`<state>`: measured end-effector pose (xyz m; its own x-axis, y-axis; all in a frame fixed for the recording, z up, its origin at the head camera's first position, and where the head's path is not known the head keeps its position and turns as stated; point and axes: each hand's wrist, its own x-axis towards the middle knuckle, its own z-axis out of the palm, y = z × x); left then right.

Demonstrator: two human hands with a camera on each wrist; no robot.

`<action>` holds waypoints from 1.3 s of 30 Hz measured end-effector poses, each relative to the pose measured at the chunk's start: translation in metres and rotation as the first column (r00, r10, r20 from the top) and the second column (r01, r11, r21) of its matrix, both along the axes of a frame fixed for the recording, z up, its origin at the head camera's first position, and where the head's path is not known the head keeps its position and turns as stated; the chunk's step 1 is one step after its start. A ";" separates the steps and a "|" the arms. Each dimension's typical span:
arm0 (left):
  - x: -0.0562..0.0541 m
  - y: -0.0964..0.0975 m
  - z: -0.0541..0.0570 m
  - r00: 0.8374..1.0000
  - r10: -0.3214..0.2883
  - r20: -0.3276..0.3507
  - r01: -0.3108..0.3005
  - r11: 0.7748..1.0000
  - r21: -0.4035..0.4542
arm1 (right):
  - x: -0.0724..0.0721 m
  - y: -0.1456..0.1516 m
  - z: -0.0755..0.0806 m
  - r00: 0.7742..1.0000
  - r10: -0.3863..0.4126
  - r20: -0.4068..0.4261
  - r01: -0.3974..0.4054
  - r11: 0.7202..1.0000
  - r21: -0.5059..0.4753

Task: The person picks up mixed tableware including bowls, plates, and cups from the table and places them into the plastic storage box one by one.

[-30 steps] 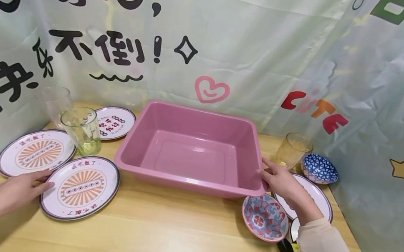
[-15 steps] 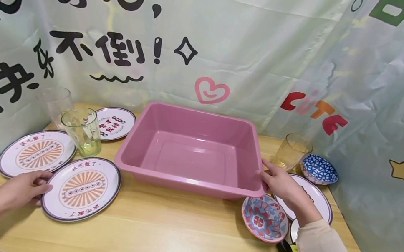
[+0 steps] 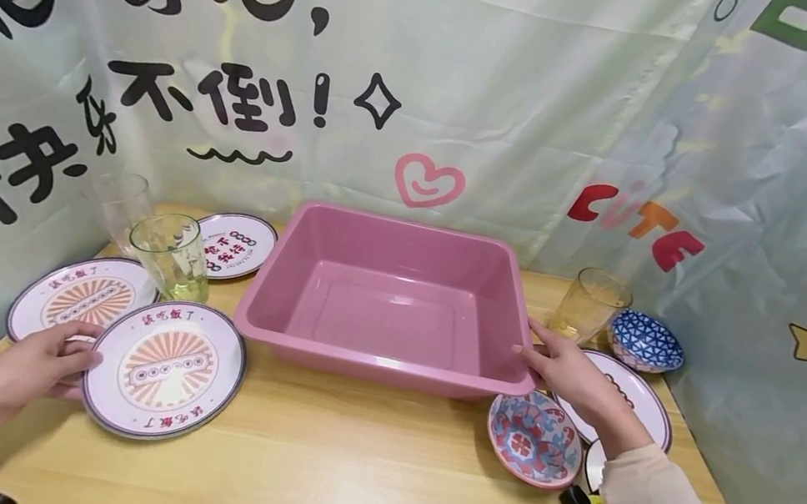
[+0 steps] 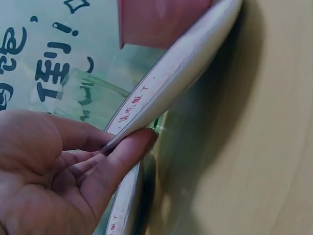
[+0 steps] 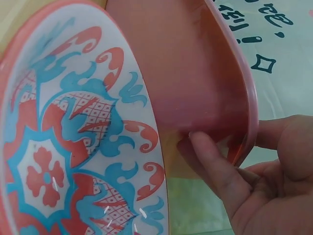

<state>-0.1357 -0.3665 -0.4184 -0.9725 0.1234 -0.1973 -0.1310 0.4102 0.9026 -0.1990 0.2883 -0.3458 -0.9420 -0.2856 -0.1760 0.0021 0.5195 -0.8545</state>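
Observation:
In the head view my left hand [image 3: 49, 364] pinches the left edge of a white dinner plate [image 3: 165, 370] with a dark rim and orange sunburst print. The left wrist view has thumb below and fingers above that edge; the plate tilts off the table over its shadow. A similar plate [image 3: 84, 293] lies just behind. My right hand [image 3: 573, 378] grips the right rim of a pink plastic basin [image 3: 381, 369], the thumb inside the wall in the right wrist view [image 5: 215, 161]. Near that hand sits a red-and-blue patterned bowl [image 3: 535, 440].
Green [image 3: 179, 258] and clear [image 3: 122, 205] glasses and a small plate [image 3: 238, 247] stand back left. At right are an amber glass [image 3: 589, 304], a blue patterned bowl [image 3: 645, 342], another plate [image 3: 646, 399] and a white cup [image 3: 596, 469], partly behind the sleeve. A printed curtain [image 3: 514, 89] surrounds the table.
My left hand has taken a pinch on the front plate's edge and raised it slightly off the table. My right hand and the basin have stayed in place; the head view has shifted a little.

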 end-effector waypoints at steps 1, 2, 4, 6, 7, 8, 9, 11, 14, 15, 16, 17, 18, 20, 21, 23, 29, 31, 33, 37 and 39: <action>0.001 -0.001 0.000 1.000 -0.002 -0.009 0.002 1.000 0.011 | 0.000 0.000 0.000 1.000 0.001 -0.003 -0.001 1.000 0.000; 0.001 -0.001 0.001 1.000 -0.003 -0.019 0.003 1.000 0.013 | 0.000 0.000 0.000 1.000 0.001 -0.005 -0.001 1.000 0.005; 0.002 -0.001 0.002 0.999 0.006 -0.033 -0.005 1.000 0.011 | 0.000 0.000 -0.001 1.000 0.001 0.003 -0.001 1.000 0.008; 0.004 -0.001 0.005 0.999 0.010 -0.047 -0.010 1.000 -0.009 | 0.000 0.000 -0.001 1.000 -0.001 0.015 0.001 1.000 0.005; 0.004 0.000 0.006 0.998 0.016 -0.054 -0.017 1.000 -0.020 | 0.000 0.000 -0.001 1.000 -0.001 0.022 0.001 1.000 0.003; 0.005 0.000 0.007 0.998 0.020 -0.065 -0.022 0.999 -0.030 | 0.000 0.000 -0.001 1.000 0.000 0.030 0.000 1.000 0.000; 0.005 0.001 0.009 0.997 0.020 -0.078 -0.023 0.999 -0.040 | 0.000 0.000 -0.001 0.999 0.002 0.034 -0.001 1.000 -0.004; 0.006 0.002 0.012 0.994 0.022 -0.105 -0.027 0.999 -0.047 | 0.000 0.000 -0.001 0.999 0.003 0.040 -0.003 1.000 -0.014; 0.007 0.003 0.016 0.988 0.022 -0.153 -0.029 0.999 -0.042 | 0.001 0.000 0.000 0.999 0.007 0.046 -0.006 1.000 -0.020; 0.008 0.003 0.018 0.986 0.023 -0.167 -0.031 0.999 -0.044 | 0.001 0.000 -0.001 0.999 0.008 0.049 -0.007 1.000 -0.021; 0.008 0.003 0.019 0.984 0.026 -0.178 -0.034 0.999 -0.042 | 0.001 0.000 -0.001 0.999 0.008 0.050 -0.007 1.000 -0.019; 0.008 0.002 0.021 0.981 0.030 -0.190 -0.039 0.998 -0.043 | 0.001 0.000 -0.001 0.999 0.009 0.053 -0.008 1.000 -0.017; 0.008 0.002 0.023 0.979 0.031 -0.200 -0.041 0.998 -0.046 | 0.002 -0.001 -0.001 0.998 0.009 0.055 -0.008 1.000 -0.015; 0.008 0.001 0.026 0.977 0.038 -0.211 -0.050 0.997 -0.051 | 0.002 -0.001 -0.002 0.998 0.011 0.059 -0.011 1.000 -0.014; 0.007 0.001 0.028 0.975 0.042 -0.217 -0.055 0.997 -0.052 | 0.001 0.000 -0.002 0.998 0.011 0.059 -0.010 1.000 -0.010; 0.006 0.000 0.033 0.971 0.049 -0.235 -0.062 0.997 -0.050 | 0.001 0.000 -0.002 0.998 0.010 0.058 -0.009 1.000 -0.011; 0.001 0.002 0.053 0.948 0.052 -0.313 -0.067 0.997 -0.037 | -0.001 0.002 -0.001 0.999 0.005 0.042 -0.005 1.000 0.000; 0.000 0.003 0.059 0.942 0.057 -0.330 -0.073 0.997 -0.036 | -0.001 0.002 0.000 0.999 0.005 0.043 -0.005 1.000 0.000; -0.001 0.005 0.065 0.936 0.066 -0.346 -0.085 0.996 -0.040 | -0.002 0.002 0.002 0.999 0.006 0.042 -0.006 1.000 -0.002; 0.000 0.007 0.075 0.926 0.087 -0.367 -0.117 0.991 -0.059 | -0.003 0.001 0.004 0.999 0.010 0.046 -0.010 1.000 0.000; 0.000 0.008 0.080 0.923 0.097 -0.373 -0.126 0.991 -0.053 | -0.003 0.001 0.005 0.999 0.013 0.048 -0.014 1.000 0.004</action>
<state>-0.1354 -0.3586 -0.3386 -0.9848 0.0089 0.1734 0.1564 0.4799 0.8633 -0.2017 0.2892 -0.3408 -0.9286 -0.2974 -0.2218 0.0355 0.5237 -0.8511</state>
